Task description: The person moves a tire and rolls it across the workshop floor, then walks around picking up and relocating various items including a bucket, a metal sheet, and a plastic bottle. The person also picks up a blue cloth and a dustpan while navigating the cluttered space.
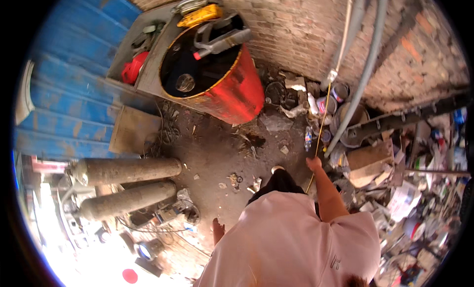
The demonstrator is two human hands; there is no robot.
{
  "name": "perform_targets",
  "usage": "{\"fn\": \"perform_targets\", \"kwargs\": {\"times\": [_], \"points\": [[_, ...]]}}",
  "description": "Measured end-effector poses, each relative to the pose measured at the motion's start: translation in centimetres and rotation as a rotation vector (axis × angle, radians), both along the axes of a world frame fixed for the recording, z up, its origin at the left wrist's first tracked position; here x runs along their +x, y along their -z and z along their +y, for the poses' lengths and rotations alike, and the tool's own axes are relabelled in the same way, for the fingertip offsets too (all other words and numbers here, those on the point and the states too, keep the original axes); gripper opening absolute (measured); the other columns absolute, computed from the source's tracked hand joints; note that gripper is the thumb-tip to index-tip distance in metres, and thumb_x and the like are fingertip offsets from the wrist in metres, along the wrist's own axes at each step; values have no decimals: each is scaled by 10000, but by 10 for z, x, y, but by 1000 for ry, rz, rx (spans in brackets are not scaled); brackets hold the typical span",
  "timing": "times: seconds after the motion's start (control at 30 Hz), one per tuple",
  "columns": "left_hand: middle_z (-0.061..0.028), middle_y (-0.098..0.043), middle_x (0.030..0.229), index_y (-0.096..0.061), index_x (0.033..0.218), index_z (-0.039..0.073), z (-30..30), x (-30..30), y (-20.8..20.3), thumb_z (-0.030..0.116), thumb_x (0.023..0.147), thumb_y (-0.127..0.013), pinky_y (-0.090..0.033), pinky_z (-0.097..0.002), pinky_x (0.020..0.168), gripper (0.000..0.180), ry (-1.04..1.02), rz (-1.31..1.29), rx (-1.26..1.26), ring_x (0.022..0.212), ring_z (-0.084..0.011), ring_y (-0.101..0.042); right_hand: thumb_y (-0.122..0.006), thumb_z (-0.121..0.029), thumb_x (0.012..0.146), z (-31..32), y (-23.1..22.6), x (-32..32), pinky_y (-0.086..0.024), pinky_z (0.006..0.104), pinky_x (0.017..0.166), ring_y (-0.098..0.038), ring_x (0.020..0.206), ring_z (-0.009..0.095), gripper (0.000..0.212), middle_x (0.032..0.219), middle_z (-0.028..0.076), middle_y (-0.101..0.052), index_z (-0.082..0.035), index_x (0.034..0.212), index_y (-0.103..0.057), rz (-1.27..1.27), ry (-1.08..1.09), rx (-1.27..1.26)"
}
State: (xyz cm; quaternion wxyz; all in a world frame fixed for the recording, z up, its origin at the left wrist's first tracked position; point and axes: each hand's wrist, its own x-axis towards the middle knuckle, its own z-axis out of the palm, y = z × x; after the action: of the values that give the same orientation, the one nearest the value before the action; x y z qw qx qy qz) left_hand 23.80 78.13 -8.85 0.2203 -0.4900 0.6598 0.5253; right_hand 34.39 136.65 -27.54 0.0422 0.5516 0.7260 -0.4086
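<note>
My right hand (313, 163), on an outstretched arm, is closed around a thin yellow rod (323, 118). The rod runs up to a pale fitting (332, 75) near the brick wall, in line with a long pale pole (347, 25). Its lower end passes behind my arm and body. Low on the left side of my body, my left hand (218, 228) hangs with its fingers loosely extended and nothing visible in it. A small clear bottle (308, 138) with a coloured label stands on the floor near my right hand.
Ahead stands a red drum (237, 95) with a grey jug (224, 40) across its rim. Two gas cylinders (129, 171) lie on the left. A grey hose (371, 64) hangs by the brick wall. Buckets (355, 120), cardboard (371, 162) and piled scrap crowd the right.
</note>
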Motion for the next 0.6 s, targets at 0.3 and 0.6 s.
{"fn": "perform_targets", "kwargs": {"times": [0.3,0.6], "points": [[-111,-544,750,-504,945,41,1,76,-29,302,724,-565,-373,-324,470,347,-555,-94,-189,620,-241,-514,-558,-243,731,-12,-89,-13,-429,337,461,-556,603,195,258,707,98,-572,-15,842,-513,-197,-196,-595],[-205,-572,913,-570,896,-42,-9,297,43,222,678,-529,-440,-376,721,345,-1000,-273,-271,851,-320,-557,-522,-163,756,-82,-136,-181,-343,246,330,-474,408,135,140,575,57,-539,-26,728,-534,-382,-637,-446]]}}
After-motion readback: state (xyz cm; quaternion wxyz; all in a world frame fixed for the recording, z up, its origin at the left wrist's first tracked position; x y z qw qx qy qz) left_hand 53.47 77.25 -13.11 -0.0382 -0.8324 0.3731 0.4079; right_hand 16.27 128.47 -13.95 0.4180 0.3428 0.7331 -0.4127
